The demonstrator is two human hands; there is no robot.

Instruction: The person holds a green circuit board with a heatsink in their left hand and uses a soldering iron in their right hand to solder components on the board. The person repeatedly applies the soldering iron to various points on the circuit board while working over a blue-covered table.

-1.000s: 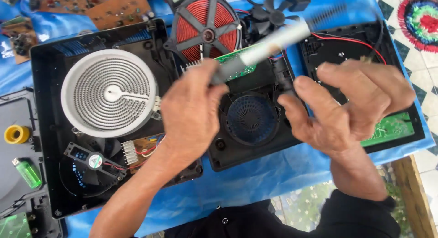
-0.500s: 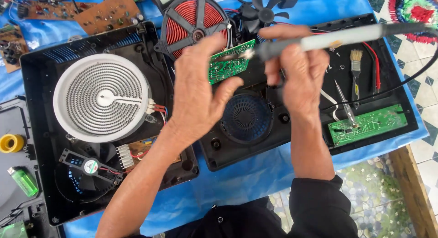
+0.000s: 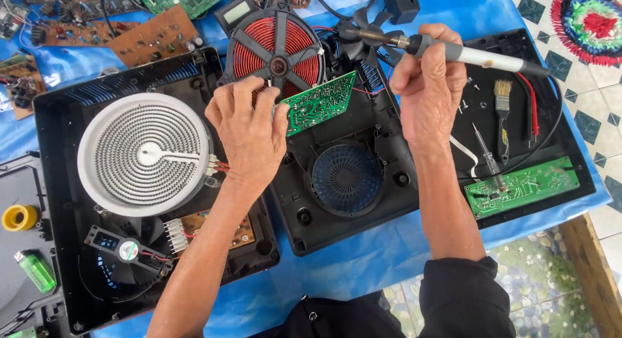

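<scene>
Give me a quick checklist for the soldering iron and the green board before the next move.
1. Left hand grips green circuit board: ok, pinched at its left edge.
2. Right hand holds soldering iron: ok, fist around the handle.
3. Iron tip clear of the board: ok, it points left, above the board.
4. Board faces the camera: ok, tilted over the black cooker housing.
5. Iron hot: cannot tell.
6. Red copper coil clear of the tip: cannot tell, they look close.
</scene>
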